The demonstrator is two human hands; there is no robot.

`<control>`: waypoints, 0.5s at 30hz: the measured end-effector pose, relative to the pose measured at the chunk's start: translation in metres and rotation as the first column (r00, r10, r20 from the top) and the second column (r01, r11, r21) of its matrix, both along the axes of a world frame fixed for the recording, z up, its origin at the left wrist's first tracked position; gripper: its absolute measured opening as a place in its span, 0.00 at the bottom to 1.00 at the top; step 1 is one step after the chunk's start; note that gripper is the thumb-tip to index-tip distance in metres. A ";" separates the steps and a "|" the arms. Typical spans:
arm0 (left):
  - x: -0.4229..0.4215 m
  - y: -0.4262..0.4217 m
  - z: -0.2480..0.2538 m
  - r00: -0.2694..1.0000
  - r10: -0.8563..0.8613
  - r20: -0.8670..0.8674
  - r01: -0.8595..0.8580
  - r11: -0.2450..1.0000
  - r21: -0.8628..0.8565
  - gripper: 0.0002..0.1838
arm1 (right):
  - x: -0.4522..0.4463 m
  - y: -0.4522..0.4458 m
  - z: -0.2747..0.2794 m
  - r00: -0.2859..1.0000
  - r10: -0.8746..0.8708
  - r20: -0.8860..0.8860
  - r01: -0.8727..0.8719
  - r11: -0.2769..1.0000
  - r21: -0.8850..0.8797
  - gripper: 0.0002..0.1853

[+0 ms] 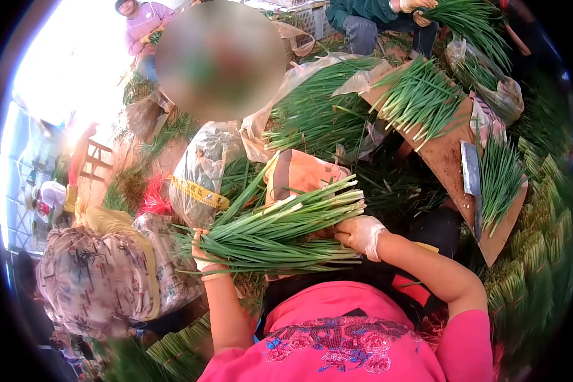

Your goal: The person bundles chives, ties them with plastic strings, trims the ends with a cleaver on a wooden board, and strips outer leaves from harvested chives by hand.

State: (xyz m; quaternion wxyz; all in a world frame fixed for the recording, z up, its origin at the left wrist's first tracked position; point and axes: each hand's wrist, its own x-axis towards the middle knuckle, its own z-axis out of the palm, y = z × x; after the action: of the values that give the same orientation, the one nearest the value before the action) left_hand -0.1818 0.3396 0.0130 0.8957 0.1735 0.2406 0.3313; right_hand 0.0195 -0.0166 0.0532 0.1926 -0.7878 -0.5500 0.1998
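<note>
A long bunch of green chives [286,226] with pale stem ends lies across my lap, stems to the right and leaf tips to the left. My left hand [205,254], in a thin glove, is closed around the leafy end. Also gloved, my right hand [361,235] grips the bunch from below near the stem ends; its fingertips are partly hidden. Just beyond the bunch lies an orange and brown cloth [305,173]. A clear plastic bag with a yellow printed band [200,194] sits behind my left hand.
At right, a tilted wooden board [442,162] carries loose chives and a cleaver [470,169]. More chives [328,105] lie on plastic ahead. Tied bundles [531,274] are stacked at far right. Red strips [154,196] hang at left beside a person in a patterned garment [99,274]. Other people sit ahead.
</note>
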 end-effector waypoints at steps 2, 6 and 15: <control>0.000 0.002 -0.007 1.000 -0.006 0.029 0.008 0.999 -0.048 0.07 | 0.003 -0.015 0.016 0.980 0.135 0.148 -0.104 0.974 -0.201 0.11; -0.005 0.011 -0.016 0.976 0.103 -0.193 -0.102 0.995 0.016 0.04 | 0.029 -0.057 0.022 0.964 -0.051 0.259 0.179 0.846 -0.502 0.04; -0.003 -0.001 -0.006 0.989 0.126 -0.076 -0.126 0.992 0.007 0.06 | 0.023 -0.049 0.086 0.959 -0.094 0.268 0.191 0.913 -0.361 0.15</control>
State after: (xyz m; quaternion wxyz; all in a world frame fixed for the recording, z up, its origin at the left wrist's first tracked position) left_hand -0.1848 0.3384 0.0069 0.8629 0.1717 0.2847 0.3807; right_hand 0.0430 -0.0652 0.1390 -0.0205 -0.8669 -0.4605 0.1900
